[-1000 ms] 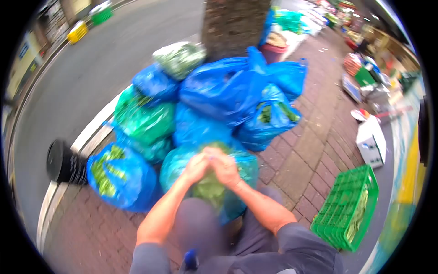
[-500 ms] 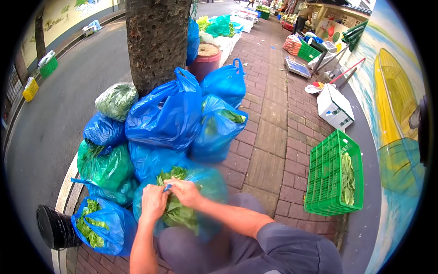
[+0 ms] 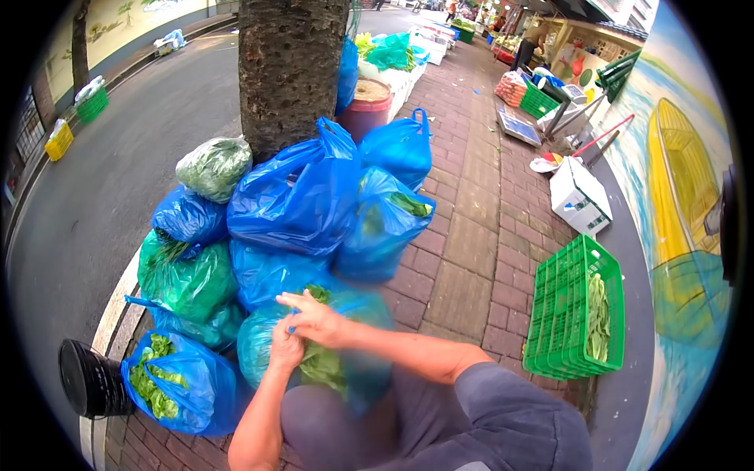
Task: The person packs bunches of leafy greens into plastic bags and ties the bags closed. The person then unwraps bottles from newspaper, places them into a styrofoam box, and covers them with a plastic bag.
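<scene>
A translucent blue-green plastic bag (image 3: 365, 314) filled with leafy greens (image 3: 323, 367) stands against my knees. Over its top, my left hand (image 3: 286, 347) is closed with a small twist of blue plastic at its fingertips. My right hand (image 3: 316, 320) crosses above, pinching at the same blue twist, with some fingers stretched out to the left. The hands touch each other and hide most of the bag's mouth. Left of it, an open blue bag (image 3: 208, 392) shows green leaves. A big blue bag (image 3: 294, 196) is just beyond.
More stuffed bags, including a green bag (image 3: 188, 282), lean round the tree trunk (image 3: 287, 71). A black bucket (image 3: 88, 381) stands at the left kerb. On the right are a green crate (image 3: 559, 314) with greens and a white foam box (image 3: 577, 192).
My right hand's fingers have opened out to the left over the left hand, which has dropped slightly. The whole view has shifted a little, and the bags keep their places.
</scene>
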{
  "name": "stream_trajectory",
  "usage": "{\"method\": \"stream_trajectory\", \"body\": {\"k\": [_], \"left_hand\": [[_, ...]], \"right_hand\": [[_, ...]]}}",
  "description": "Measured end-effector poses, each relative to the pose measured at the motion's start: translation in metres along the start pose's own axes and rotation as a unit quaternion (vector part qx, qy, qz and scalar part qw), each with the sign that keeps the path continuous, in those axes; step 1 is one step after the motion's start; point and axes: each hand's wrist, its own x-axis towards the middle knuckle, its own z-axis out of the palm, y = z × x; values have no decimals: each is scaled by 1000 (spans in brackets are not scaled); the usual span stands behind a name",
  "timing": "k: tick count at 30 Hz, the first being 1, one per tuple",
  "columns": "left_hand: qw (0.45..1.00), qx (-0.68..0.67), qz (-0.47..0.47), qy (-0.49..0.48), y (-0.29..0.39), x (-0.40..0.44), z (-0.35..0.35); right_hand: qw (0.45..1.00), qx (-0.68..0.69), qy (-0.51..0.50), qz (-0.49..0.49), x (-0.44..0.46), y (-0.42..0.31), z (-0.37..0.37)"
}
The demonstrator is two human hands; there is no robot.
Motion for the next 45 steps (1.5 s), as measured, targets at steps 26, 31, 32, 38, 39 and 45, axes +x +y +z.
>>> {"method": "stream_trajectory", "body": {"k": [26,31,32,38,39,45], "left_hand": [[989,56,-126,-46,16,2,3],[993,79,-75,-35,28,3,8],[993,88,-76,-19,32,2,9],[985,165,-47,22,10,-3,3],[981,185,-64,7,24,0,3],[938,287,-117,-154,76,23,-10]], "right_hand": [[993,23,-86,76,1,2,-56],[960,163,-43,222,-9,9,-49],[957,165,-29,237,-10,7,-48],[985,-61,26,158,-27,-5,-36],[988,-92,38,122,-30,-9,-34],[973,-213,88,28,-30,-28,-24]]}}
